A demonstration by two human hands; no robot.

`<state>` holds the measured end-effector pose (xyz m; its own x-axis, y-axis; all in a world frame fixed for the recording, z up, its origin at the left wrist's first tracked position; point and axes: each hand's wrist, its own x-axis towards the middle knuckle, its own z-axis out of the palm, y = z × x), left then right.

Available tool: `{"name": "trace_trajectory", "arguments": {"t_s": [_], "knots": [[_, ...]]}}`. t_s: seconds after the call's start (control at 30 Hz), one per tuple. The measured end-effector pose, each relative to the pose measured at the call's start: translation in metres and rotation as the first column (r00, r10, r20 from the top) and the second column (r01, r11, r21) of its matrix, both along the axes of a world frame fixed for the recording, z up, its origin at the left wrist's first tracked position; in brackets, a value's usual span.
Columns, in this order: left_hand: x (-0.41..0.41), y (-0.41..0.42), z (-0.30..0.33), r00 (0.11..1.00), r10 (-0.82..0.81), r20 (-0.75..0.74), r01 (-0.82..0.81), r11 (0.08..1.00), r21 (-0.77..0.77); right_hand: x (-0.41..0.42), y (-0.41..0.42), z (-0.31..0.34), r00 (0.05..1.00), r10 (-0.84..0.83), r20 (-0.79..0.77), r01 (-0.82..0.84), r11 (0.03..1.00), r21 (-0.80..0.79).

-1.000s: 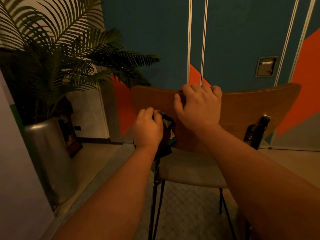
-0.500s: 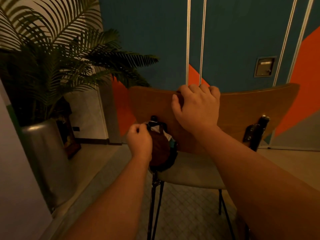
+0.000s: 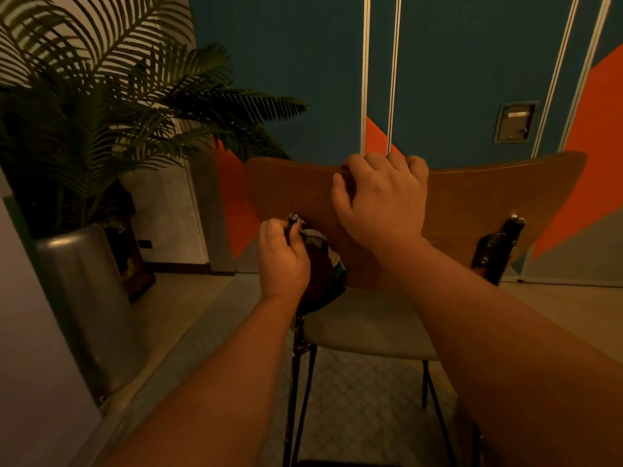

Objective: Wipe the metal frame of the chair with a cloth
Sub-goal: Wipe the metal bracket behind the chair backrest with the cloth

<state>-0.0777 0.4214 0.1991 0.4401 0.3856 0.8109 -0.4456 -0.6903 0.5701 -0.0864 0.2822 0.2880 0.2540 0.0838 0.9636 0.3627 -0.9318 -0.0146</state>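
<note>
Chair [image 3: 478, 203] before teal-orange wall [image 3: 303, 79]

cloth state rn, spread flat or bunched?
Bunched. The cloth is a crumpled wad gripped by the left hand against the chair's left metal upright, folds showing beside the fingers, none of it lying flat.

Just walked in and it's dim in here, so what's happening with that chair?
A person stands behind the chair and is cleaning its metal frame. The left hand grips a bunched cloth against the frame's left upright, where it meets the backrest. The right hand holds the backrest's top edge, fingers curled over it. The right upright is bare, with no cloth on it.
</note>
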Motion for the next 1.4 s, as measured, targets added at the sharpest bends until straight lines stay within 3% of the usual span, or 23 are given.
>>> {"name": "trace_trajectory", "arguments": {"t_s": [0.23, 0.43, 0.67, 0.97, 1.23, 1.4], "knots": [[-0.021, 0.015, -0.033, 0.998, 0.026, -0.054, -0.029, 0.999, -0.041, 0.001, -0.003, -0.01, 1.0, -0.021, 0.021, 0.022, 0.999, -0.046], [-0.012, 0.005, -0.012, 0.999, 0.009, 0.032, -0.009, 1.0, 0.001, 0.002, -0.003, -0.008, 0.999, -0.032, 0.033, 0.033, 0.999, -0.033], [0.007, -0.008, -0.007, 1.0, 0.016, 0.002, -0.016, 0.999, -0.046, 0.005, -0.002, -0.008, 0.999, -0.024, 0.049, 0.024, 1.0, -0.013], [0.005, -0.002, -0.001, 0.999, -0.004, -0.053, 0.004, 1.0, -0.006, 0.004, 0.001, -0.008, 0.999, 0.002, 0.05, -0.002, 1.0, 0.014], [0.003, -0.001, 0.011, 0.989, 0.127, -0.08, -0.122, 0.991, 0.061, 0.005, 0.001, -0.007, 0.998, -0.015, 0.054, 0.014, 1.0, 0.018], [0.002, 0.002, 0.015, 0.99, 0.105, -0.091, -0.097, 0.991, 0.096, 0.004, 0.001, -0.006, 0.999, -0.015, 0.05, 0.015, 1.0, 0.012]]}}
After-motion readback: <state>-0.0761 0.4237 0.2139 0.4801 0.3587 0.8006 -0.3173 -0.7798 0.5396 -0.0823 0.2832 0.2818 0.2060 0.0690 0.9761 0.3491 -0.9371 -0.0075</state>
